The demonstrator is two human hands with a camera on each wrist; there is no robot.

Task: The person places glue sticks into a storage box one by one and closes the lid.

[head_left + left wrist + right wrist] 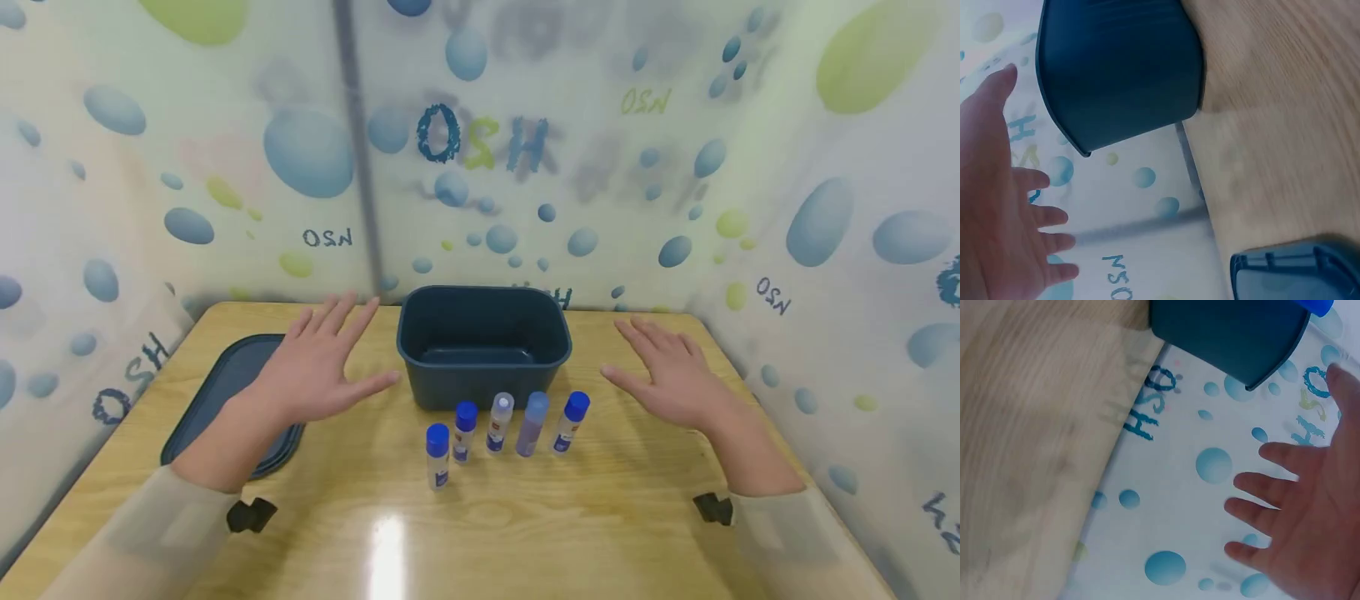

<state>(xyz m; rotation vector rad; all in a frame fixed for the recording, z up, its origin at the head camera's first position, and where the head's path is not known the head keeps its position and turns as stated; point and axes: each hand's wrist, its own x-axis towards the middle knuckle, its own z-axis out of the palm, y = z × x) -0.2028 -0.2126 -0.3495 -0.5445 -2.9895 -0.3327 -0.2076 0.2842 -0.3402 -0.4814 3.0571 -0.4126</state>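
A dark blue rectangular bin stands upright at the back middle of the table, its open top showing a bare inside. In front of it several glue sticks stand upright: one with a blue cap is nearest, and a paler one has a whitish top. My left hand hovers left of the bin, fingers spread and holding nothing. On the other side my right hand is held in the air, fingers extended and nothing in it. Both wrist views show the palms apart from the bin.
A dark blue lid lies flat on the left of the wooden table, partly behind my left forearm. Patterned curtains enclose the back and sides. A dark strap piece sits at each wrist.
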